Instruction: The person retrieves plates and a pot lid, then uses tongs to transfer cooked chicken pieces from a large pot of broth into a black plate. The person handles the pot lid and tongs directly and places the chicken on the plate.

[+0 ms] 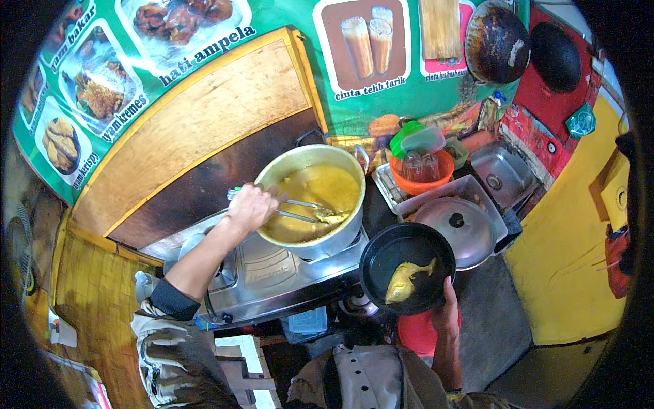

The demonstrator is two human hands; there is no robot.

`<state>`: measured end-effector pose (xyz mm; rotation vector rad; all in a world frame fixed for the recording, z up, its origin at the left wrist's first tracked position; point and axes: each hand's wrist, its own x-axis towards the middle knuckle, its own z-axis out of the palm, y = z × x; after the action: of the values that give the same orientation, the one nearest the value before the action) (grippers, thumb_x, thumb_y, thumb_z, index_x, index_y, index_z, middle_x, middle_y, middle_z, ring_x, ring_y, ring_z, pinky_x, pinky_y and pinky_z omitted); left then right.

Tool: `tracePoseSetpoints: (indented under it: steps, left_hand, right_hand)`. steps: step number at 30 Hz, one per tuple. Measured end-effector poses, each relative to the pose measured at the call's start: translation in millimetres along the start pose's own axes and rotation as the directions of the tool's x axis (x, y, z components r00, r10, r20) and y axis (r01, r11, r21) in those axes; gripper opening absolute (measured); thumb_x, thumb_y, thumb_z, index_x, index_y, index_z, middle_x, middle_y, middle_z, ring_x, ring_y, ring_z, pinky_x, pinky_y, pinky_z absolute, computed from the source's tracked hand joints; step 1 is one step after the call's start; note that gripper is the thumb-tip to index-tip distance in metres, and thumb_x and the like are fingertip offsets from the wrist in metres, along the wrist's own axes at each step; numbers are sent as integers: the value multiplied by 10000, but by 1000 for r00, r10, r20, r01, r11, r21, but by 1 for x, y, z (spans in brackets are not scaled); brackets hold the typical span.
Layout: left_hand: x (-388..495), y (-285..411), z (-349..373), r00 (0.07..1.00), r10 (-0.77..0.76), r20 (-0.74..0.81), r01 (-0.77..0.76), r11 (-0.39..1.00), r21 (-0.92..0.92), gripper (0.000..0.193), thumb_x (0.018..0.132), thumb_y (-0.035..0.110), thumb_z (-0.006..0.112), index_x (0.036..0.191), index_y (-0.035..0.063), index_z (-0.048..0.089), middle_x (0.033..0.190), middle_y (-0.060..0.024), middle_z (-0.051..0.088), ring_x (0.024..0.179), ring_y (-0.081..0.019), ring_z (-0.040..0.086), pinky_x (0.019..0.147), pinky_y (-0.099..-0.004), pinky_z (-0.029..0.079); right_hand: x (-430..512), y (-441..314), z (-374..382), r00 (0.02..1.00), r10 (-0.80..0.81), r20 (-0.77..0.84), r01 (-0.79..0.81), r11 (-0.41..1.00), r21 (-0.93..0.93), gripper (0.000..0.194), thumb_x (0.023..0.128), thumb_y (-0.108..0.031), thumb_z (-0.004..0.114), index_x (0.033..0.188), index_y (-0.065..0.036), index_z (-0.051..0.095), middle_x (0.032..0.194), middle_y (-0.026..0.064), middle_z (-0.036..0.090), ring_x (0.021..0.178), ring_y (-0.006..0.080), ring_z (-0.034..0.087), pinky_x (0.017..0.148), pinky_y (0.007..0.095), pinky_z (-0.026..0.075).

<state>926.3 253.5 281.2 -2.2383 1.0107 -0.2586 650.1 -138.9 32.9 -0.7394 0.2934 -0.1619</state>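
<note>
My left hand (254, 205) grips metal tongs (298, 203) over a large aluminium pot (310, 249). The tongs' tips reach into cloudy yellow broth (327, 181) and meet a yellow piece of meat (333, 218) at the surface; whether they pinch it is hard to tell. A round black pan (380, 255) is in my right hand (447, 309), held by its rim just right of the pot. One yellow piece of chicken (402, 282), with a thin bony end, lies in the pan. The pot stands on a steel gas stove (271, 266).
Right of the pot are an orange basin (425, 185) with glasses, a lidded pan (454, 240) and a steel sink (503, 174). A wooden board (204, 117) and a green printed banner (357, 115) rise behind the stove. Woks (497, 46) hang at upper right.
</note>
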Motion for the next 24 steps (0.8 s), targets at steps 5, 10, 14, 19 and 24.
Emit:
tracePoseSetpoints:
  steps: [5, 10, 14, 19, 24]
  left_hand:
    - [11, 7, 1, 1000, 1, 28, 0, 1000, -23, 192, 944, 212, 580, 1054, 173, 733, 908, -50, 754, 811, -232, 773, 649, -387, 584]
    - [4, -3, -8, 997, -52, 64, 53, 998, -13, 183, 944, 218, 595, 964, 186, 774, 863, -49, 757, 772, -238, 772, 630, -403, 589]
    - [-10, -22, -20, 995, -98, -26, 97, 995, -28, 201, 917, 215, 631, 1034, 201, 793, 872, -53, 760, 769, -244, 772, 667, -415, 610]
    - [-22, -42, -45, 978, -169, 120, 186, 972, -146, 264, 820, 222, 752, 1080, 239, 795, 900, -81, 778, 865, -299, 771, 742, -447, 617]
    - [-33, -66, -73, 937, -255, 239, 312, 917, -246, 393, 765, 256, 849, 1153, 279, 792, 959, -113, 787, 918, -335, 759, 836, -479, 602]
  right_hand:
    - [-2, -3, 6, 1000, -5, 30, 5, 1000, 15, 586, 1098, -464, 492, 1518, -56, 511, 1488, 93, 599, 1350, 259, 572, 1185, 444, 403]
    - [-13, -10, 10, 999, -33, -5, 33, 999, 5, 591, 1103, -472, 475, 1524, -57, 500, 1498, 102, 587, 1347, 283, 573, 1177, 462, 412]
    - [-20, -17, 9, 1000, -23, 9, 23, 1000, 13, 597, 1102, -476, 474, 1525, -55, 497, 1507, 111, 577, 1358, 293, 564, 1173, 468, 417]
    - [-14, -18, 8, 999, 4, -37, -2, 999, 33, 599, 1098, -476, 484, 1516, -47, 501, 1474, 112, 594, 1329, 282, 579, 1154, 457, 431]
    - [-2, -17, 19, 1000, 11, 20, -11, 1000, -5, 626, 1094, -493, 477, 1538, -51, 480, 1511, 119, 572, 1355, 290, 564, 1174, 469, 414]
